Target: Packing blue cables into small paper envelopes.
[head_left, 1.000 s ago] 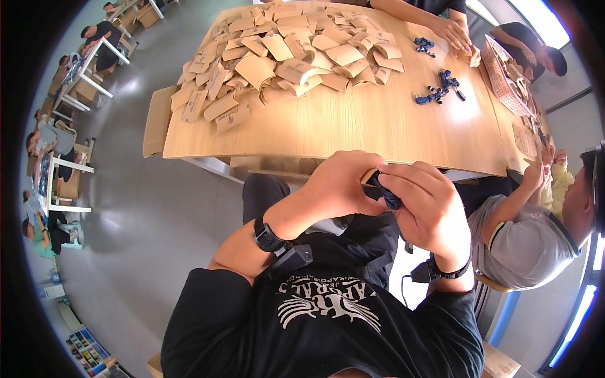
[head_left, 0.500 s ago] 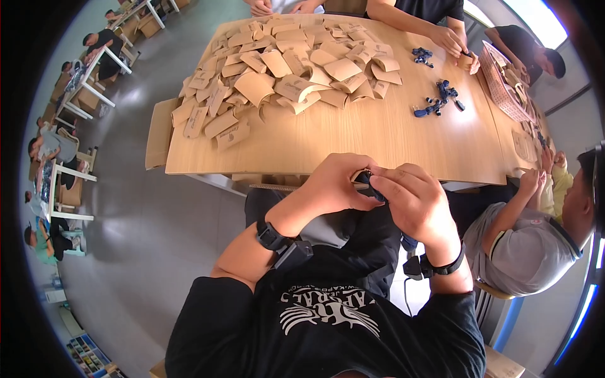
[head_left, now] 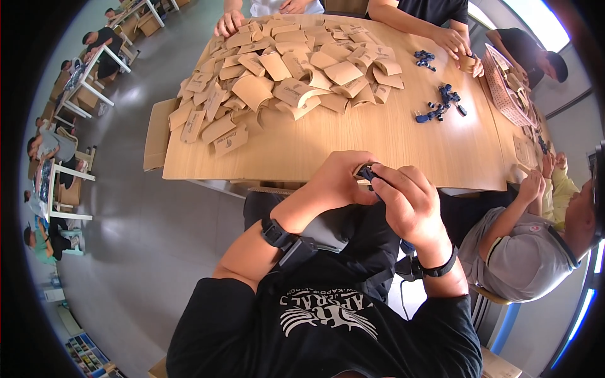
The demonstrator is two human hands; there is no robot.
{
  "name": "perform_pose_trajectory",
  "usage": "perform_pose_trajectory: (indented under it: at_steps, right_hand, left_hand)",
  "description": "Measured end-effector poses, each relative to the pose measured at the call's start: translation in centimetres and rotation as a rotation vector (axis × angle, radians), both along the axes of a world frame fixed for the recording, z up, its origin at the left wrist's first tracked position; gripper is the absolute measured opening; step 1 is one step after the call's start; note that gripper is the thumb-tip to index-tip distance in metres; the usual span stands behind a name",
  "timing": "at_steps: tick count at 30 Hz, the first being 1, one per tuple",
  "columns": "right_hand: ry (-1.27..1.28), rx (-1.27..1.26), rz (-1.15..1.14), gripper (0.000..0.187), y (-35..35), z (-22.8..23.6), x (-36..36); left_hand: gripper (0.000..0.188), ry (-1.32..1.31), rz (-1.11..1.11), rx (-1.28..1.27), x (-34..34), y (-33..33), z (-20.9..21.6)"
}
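Observation:
Just off the near table edge, my left hand [head_left: 340, 181] is curled round a small brown cardboard pillow box [head_left: 360, 168], mostly hidden by my fingers. A dark, cord-like item [head_left: 368, 173] shows at the box's open end. My right hand [head_left: 413, 205] pinches that item with thumb and fingers against the opening. What kind of item it is, I cannot make out. Beyond my hands a large heap of brown pillow boxes [head_left: 293, 91] covers the table's left and middle. To the right lie dark blue corded bundles [head_left: 444, 104], with a smaller blue bundle [head_left: 425, 60] farther back.
The wooden table [head_left: 353, 142] has its near edge just beyond my hands. A pink basket [head_left: 504, 94] with cardboard pieces stands at the right. Co-workers sit across and to my right; one co-worker's hand [head_left: 228, 24] is at the heap's far edge. A carton [head_left: 159, 135] adjoins the table's left side.
My right hand has shifted slightly, with its fingers still at the box opening. Across the table, a co-worker's hand has moved left to the heap's edge.

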State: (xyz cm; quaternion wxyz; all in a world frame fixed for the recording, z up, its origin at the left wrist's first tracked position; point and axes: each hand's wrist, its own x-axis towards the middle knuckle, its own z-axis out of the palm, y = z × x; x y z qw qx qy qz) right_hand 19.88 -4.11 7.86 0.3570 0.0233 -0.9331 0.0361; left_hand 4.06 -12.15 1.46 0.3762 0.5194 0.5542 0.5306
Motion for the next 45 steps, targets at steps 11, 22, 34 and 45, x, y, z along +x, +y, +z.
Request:
perform_pose_trajectory:
  at_steps: [11,22,34,45]
  right_hand:
    - [-0.187,-0.418,0.044,0.033,0.8,-0.1,-0.8]
    - [0.017,-0.527,0.037,0.019,2.5,-4.2,-1.5]
    - [-0.038,-0.538,0.048,0.025,3.5,-4.2,-2.8]
    - [-0.198,-0.682,0.107,0.018,3.1,-3.7,-2.6]
  left_hand:
    - [0.041,0.022,-0.044,0.052,-0.3,0.9,-1.4]
    - [0.044,-0.031,-0.087,0.009,-0.9,1.4,-1.6]
    - [0.043,0.053,-0.006,-0.063,-1.4,1.4,-2.0]
    - [0.028,0.073,-0.042,-0.107,-1.5,1.2,-1.7]
